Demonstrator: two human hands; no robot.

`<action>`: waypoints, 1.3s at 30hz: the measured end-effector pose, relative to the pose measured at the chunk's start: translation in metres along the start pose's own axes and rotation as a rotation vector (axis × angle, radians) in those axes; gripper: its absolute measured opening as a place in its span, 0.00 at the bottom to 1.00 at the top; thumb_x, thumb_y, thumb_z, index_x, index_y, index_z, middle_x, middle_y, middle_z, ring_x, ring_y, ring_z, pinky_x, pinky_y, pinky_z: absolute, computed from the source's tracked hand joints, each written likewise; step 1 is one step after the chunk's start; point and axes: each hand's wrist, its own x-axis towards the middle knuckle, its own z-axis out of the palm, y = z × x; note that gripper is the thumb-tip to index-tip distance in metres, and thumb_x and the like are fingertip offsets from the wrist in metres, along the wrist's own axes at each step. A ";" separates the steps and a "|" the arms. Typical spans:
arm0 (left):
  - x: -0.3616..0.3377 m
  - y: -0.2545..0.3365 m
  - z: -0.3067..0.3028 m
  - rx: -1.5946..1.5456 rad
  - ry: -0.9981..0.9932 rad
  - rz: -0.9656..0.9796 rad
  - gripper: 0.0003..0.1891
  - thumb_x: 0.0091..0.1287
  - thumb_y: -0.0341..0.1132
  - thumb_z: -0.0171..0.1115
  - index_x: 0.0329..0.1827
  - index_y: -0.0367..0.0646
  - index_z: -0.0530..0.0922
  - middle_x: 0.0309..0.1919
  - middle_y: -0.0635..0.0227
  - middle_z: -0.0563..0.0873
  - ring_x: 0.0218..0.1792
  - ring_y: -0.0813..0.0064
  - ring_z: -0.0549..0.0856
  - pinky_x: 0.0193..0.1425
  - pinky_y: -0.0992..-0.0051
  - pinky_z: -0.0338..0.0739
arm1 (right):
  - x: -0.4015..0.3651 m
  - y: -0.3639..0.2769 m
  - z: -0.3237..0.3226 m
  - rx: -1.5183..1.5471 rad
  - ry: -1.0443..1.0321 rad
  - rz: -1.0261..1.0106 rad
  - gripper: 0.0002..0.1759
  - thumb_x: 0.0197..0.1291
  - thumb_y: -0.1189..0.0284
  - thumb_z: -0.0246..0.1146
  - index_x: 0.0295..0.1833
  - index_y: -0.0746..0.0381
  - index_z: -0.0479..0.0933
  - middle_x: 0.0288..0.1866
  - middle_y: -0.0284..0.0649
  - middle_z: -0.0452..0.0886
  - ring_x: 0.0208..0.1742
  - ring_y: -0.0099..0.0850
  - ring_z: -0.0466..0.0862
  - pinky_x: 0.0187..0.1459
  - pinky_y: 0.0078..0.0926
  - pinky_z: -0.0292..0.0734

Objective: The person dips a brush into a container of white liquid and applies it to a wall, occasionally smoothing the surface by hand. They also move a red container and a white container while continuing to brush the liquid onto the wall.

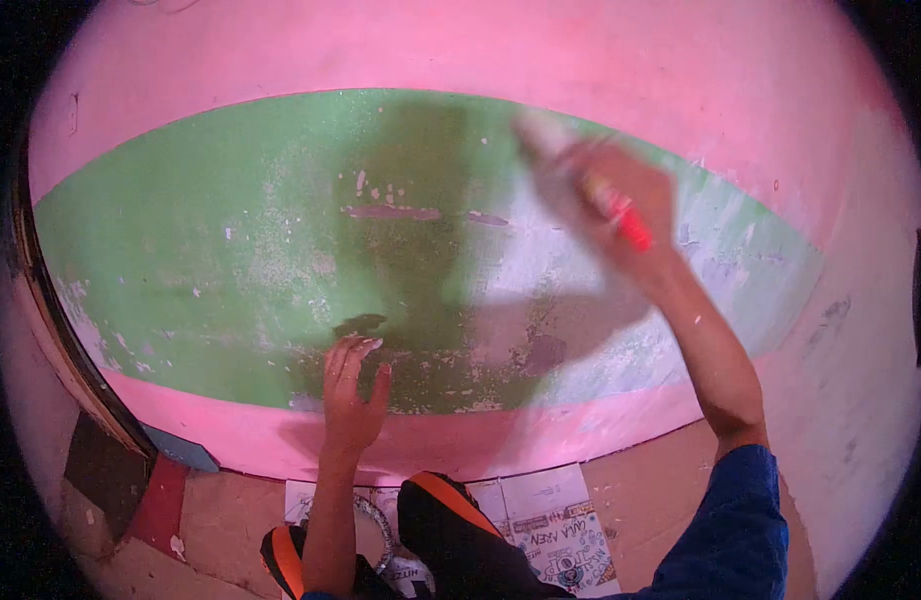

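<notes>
My right hand (631,190) is raised at the upper right of the green wall patch, closed around a paintbrush (636,232) with a red handle end. Motion smears the brush's pale head, which points up and left and overlaps the top of the green area. White paint streaks cover the right part of the green panel (211,200); its left part is mostly green with chipped spots. Low in front of the wall, my left hand (357,400) has its fingers stretched upward and holds nothing. A whitish smear shows at its fingertips.
A round container (373,530) of pale paint stands between my feet, partly behind my left forearm. Printed paper sheets (566,545) and brown cardboard (226,515) lie on the floor. Pink wall (401,45) surrounds the green. A dark-edged frame (71,320) rises at left.
</notes>
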 end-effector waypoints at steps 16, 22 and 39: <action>-0.005 -0.006 0.001 0.043 -0.055 0.001 0.14 0.55 0.28 0.56 0.45 0.41 0.73 0.46 0.56 0.74 0.53 0.56 0.70 0.57 0.63 0.61 | -0.061 0.018 -0.024 -0.175 -0.249 0.188 0.08 0.50 0.72 0.56 0.37 0.61 0.75 0.37 0.43 0.78 0.35 0.37 0.80 0.36 0.30 0.74; -0.002 0.004 0.006 0.050 -0.047 0.038 0.13 0.54 0.27 0.56 0.44 0.40 0.73 0.44 0.57 0.74 0.52 0.57 0.70 0.57 0.63 0.62 | -0.193 -0.024 0.015 -0.367 -0.539 0.100 0.19 0.52 0.72 0.51 0.51 0.60 0.68 0.51 0.40 0.73 0.45 0.38 0.77 0.41 0.33 0.74; -0.006 0.004 0.000 0.073 -0.123 0.038 0.13 0.54 0.27 0.57 0.44 0.40 0.73 0.45 0.56 0.74 0.52 0.56 0.70 0.57 0.62 0.62 | -0.222 -0.007 0.046 -0.404 -0.182 0.314 0.13 0.49 0.73 0.56 0.44 0.59 0.73 0.41 0.41 0.76 0.37 0.31 0.79 0.34 0.25 0.74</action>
